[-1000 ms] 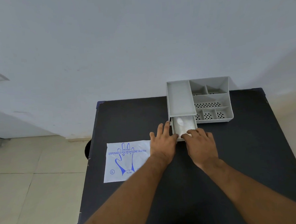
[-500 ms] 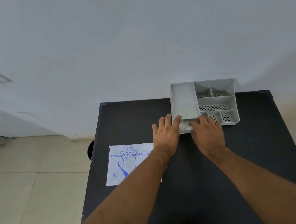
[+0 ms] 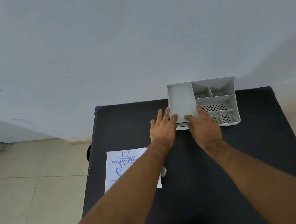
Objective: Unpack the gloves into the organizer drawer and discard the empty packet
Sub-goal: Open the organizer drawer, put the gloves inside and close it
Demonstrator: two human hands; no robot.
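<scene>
A grey plastic organizer (image 3: 215, 99) with several compartments stands at the far edge of the black table (image 3: 190, 186), against the wall. Its drawer (image 3: 182, 126) sits under the left section and is pushed in almost flush; the gloves inside are hidden. My left hand (image 3: 162, 128) rests flat with its fingers spread, the thumb on the organizer's front left corner. My right hand (image 3: 203, 126) lies flat against the drawer front, thumb on the top rim. The white glove packet (image 3: 122, 166) with blue print lies flat at the table's left side, partly covered by my left forearm.
A pale wall rises right behind the table. Tiled floor lies to the left, below the table's left edge. A dark round object (image 3: 88, 155) shows just past that edge. A small clear plastic scrap (image 3: 163, 171) sticks out beside the packet.
Both hands have slid forward and pushed the drawer with the gloves from about halfway out to nearly flush with the organizer. The packet has stayed where it was.
</scene>
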